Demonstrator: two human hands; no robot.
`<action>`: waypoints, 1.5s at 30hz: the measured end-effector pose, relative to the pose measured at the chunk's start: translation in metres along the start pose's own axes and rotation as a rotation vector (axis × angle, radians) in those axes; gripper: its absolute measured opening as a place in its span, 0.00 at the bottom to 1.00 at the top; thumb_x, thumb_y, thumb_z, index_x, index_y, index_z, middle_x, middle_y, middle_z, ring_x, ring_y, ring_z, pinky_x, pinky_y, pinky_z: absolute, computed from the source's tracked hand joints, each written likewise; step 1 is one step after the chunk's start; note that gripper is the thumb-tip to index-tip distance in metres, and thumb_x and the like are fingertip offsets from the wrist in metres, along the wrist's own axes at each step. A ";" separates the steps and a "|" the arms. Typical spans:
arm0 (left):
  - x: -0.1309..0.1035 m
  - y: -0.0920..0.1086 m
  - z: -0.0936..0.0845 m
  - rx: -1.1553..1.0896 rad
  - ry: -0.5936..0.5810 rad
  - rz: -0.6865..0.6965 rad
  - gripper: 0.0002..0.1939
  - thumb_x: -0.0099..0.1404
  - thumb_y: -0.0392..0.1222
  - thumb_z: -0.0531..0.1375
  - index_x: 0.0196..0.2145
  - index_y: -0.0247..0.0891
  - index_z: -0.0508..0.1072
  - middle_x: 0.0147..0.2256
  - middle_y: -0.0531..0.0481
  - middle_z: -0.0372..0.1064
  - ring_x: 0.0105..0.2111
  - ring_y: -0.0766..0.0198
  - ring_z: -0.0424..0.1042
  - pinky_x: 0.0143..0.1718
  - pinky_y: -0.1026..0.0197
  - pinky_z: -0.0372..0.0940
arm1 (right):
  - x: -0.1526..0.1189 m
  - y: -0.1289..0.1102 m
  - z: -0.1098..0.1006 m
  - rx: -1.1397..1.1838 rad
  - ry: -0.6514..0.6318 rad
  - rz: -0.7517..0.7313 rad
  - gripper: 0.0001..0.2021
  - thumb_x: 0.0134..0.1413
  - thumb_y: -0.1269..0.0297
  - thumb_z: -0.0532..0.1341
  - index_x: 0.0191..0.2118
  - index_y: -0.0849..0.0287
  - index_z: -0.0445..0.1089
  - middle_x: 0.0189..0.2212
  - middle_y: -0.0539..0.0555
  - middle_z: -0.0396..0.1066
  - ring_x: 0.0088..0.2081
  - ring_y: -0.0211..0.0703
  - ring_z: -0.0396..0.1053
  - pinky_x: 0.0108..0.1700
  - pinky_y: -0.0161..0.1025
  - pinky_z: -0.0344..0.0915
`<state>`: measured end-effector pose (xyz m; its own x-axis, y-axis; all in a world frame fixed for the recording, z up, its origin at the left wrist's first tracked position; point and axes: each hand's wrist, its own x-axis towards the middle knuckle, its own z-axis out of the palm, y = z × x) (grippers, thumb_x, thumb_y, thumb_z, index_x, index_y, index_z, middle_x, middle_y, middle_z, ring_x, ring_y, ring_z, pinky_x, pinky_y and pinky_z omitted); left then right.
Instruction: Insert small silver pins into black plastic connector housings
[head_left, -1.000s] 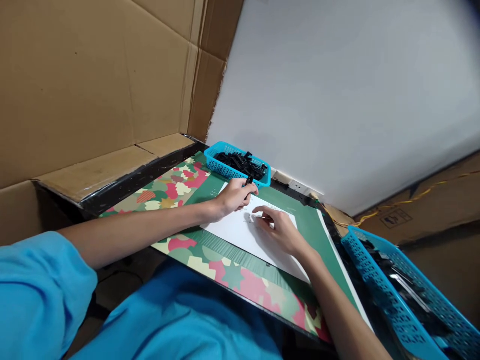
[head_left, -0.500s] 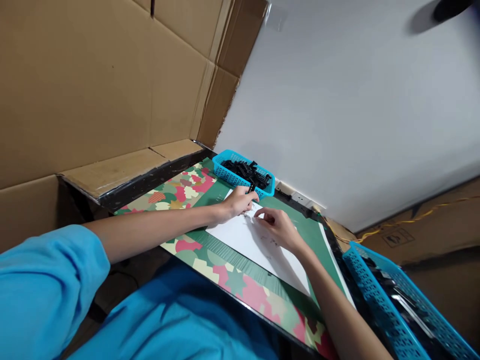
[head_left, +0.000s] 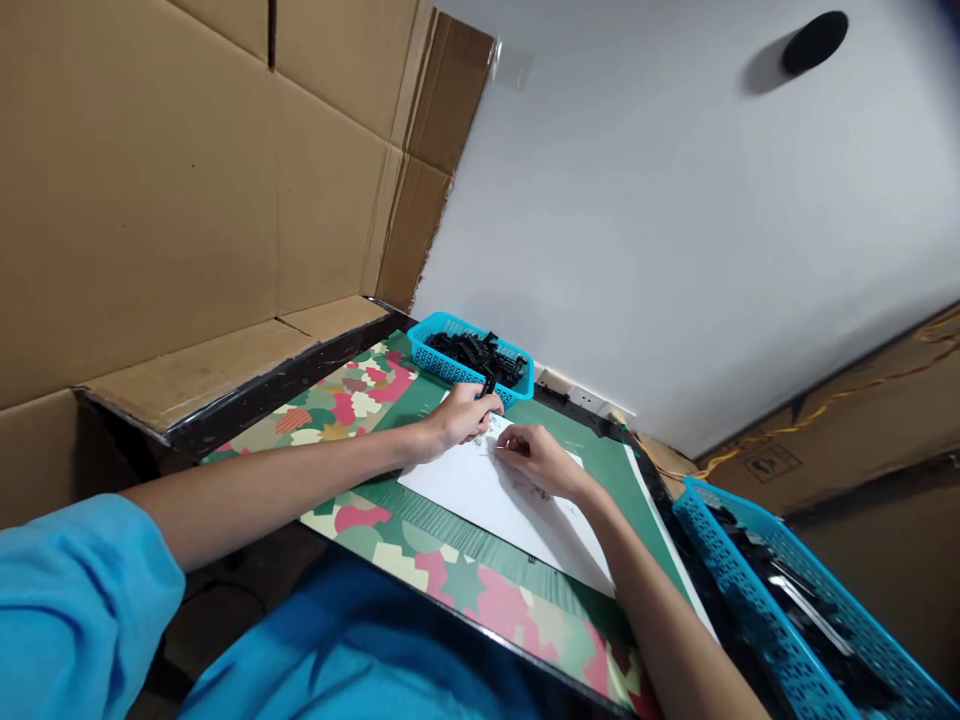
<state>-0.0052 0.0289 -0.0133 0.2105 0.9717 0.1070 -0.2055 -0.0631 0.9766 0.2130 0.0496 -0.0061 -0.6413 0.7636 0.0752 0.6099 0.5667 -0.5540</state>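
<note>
My left hand (head_left: 459, 420) is closed around a small black plastic part (head_left: 489, 385), whose upper end sticks up past the fingers. It is over the far end of a white sheet (head_left: 442, 487). Close to its right, my right hand (head_left: 544, 462) is in a pinch just above the same sheet, fingertips pointing toward the left hand. What the pinch holds, if anything, is too small to make out. Tiny dark pieces (head_left: 540, 492) lie scattered on the white sheet, some partly hidden by the hands.
Behind my left hand stands a blue basket (head_left: 420, 350) filled with black parts (head_left: 476, 352). A second blue basket (head_left: 757, 590) with black pieces is at the right. A socket strip (head_left: 589, 400) runs along the wall; cardboard (head_left: 187, 200) walls the left side. Patterned paper (head_left: 360, 515) covers the table.
The camera view has shifted, so the scene sits slightly left and lower. My hands stay close together over the sheet in nearly the same poses, the left still holding the black part.
</note>
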 end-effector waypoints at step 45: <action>-0.019 0.004 0.018 0.106 -0.255 0.054 0.19 0.70 0.58 0.65 0.39 0.38 0.70 0.21 0.63 0.51 0.18 0.73 0.48 0.20 0.67 0.42 | -0.027 -0.031 -0.019 0.569 0.289 -0.014 0.20 0.57 0.47 0.72 0.35 0.62 0.77 0.27 0.51 0.68 0.28 0.36 0.56 0.29 0.37 0.50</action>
<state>0.0073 0.0056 -0.0078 0.4382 0.8787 0.1893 -0.1246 -0.1492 0.9809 0.2206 0.0173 0.0249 -0.4476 0.8550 0.2619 0.2087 0.3847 -0.8992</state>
